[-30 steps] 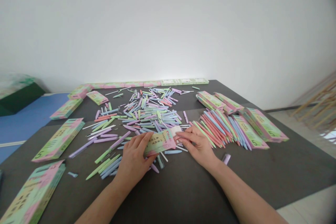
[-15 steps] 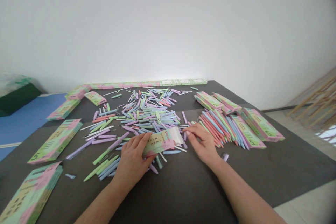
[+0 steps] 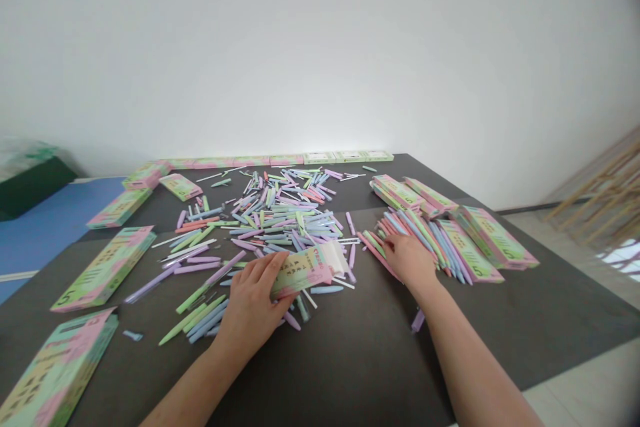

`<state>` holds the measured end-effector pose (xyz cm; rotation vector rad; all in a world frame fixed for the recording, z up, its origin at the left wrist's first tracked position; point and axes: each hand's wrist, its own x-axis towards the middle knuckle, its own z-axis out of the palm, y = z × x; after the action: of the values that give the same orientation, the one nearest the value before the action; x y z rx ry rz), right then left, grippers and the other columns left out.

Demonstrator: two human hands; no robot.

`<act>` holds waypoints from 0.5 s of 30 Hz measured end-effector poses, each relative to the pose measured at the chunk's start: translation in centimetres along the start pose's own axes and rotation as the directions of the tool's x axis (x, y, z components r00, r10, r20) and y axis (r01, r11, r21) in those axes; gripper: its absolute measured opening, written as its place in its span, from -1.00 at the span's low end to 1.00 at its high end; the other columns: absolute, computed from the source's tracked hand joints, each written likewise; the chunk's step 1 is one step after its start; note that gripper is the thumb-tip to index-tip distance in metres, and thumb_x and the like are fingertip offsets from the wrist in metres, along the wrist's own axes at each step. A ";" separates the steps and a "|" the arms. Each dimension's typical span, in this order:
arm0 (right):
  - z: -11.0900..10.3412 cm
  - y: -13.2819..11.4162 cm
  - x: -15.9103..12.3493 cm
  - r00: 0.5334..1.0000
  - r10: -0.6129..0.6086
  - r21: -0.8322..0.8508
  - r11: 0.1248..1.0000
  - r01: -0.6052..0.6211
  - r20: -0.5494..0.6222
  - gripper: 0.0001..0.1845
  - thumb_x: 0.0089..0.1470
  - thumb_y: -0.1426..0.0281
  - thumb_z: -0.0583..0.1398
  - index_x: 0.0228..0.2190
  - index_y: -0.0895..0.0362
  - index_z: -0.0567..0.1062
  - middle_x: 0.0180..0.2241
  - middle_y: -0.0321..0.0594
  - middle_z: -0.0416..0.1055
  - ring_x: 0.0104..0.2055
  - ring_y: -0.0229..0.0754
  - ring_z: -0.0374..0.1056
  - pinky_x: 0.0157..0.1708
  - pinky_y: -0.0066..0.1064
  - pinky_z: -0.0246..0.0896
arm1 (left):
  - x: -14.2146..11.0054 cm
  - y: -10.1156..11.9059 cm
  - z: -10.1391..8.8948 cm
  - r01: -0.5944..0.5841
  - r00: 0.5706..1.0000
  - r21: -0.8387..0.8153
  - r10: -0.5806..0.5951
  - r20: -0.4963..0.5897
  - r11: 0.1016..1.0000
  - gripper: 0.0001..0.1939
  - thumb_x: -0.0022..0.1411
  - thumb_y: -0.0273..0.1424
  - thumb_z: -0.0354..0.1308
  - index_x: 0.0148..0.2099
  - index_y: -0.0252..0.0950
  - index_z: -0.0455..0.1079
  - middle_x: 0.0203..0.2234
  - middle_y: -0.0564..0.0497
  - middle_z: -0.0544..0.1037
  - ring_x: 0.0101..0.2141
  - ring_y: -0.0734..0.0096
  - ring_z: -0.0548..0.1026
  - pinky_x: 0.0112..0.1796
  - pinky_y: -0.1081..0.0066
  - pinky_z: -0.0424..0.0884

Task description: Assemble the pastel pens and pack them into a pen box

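My left hand [image 3: 250, 300] lies over a flat pastel pen box [image 3: 300, 273], gripping it at its near end. The box's white open end points right, toward a loose heap of pastel pens [image 3: 270, 217] behind and beside it. My right hand [image 3: 410, 260] has its fingers down on a fanned row of pink, blue and green pens [image 3: 415, 243]. Pens hide those fingertips. Several loose pens [image 3: 197, 323] lie just left of my left wrist.
Flat pastel boxes [image 3: 103, 270] stand around the dark table [image 3: 350, 347], with a row [image 3: 280, 160] along its far edge. A blue surface [image 3: 50, 227] and a dark green box [image 3: 30, 187] sit left. A wooden rack [image 3: 600, 193] stands right.
My right hand has moved rightward from beside the box's open end onto the fanned pens. My left hand and the box stay nearly in place.
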<state>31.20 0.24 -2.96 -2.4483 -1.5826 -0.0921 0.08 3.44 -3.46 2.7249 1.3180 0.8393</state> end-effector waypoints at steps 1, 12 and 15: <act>0.1 -0.1 0.0 1.000 -0.008 -0.021 1.000 0.008 0.006 -0.66 0.17 0.28 0.05 -0.35 0.18 0.57 -0.33 0.04 0.53 -0.23 0.01 0.44 -0.35 -0.33 0.22 | 0.0 0.0 0.0 0.002 1.000 -0.001 -0.002 0.003 1.000 -0.41 0.13 -0.31 0.19 0.19 -0.22 0.14 0.02 -0.14 0.41 0.02 0.04 0.33 0.00 0.08 0.24; 0.7 -0.1 0.0 0.999 -0.027 -0.059 0.998 0.028 0.016 -0.62 0.19 0.20 0.05 -0.32 0.22 0.53 -0.27 0.08 0.51 -0.20 -0.01 0.44 -0.33 -0.35 0.22 | 0.0 0.2 -0.2 0.009 1.000 -0.013 -0.009 0.000 1.000 -0.42 0.12 -0.33 0.19 0.18 -0.22 0.16 0.01 -0.13 0.42 0.02 0.04 0.34 0.01 0.10 0.24; 0.7 -0.2 -0.1 1.000 -0.029 -0.068 0.997 0.030 0.010 -0.57 0.20 0.18 0.01 -0.37 0.22 0.52 -0.30 0.09 0.50 -0.22 -0.01 0.45 -0.34 -0.34 0.22 | 0.0 0.2 -0.2 0.007 1.000 -0.013 -0.007 0.002 1.000 -0.41 0.12 -0.34 0.19 0.19 -0.21 0.15 0.02 -0.13 0.42 0.02 0.04 0.34 0.01 0.09 0.24</act>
<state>30.96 0.39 -3.62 -2.4797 -1.6459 -0.1419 0.12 3.28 -3.24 2.7083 1.3165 0.8419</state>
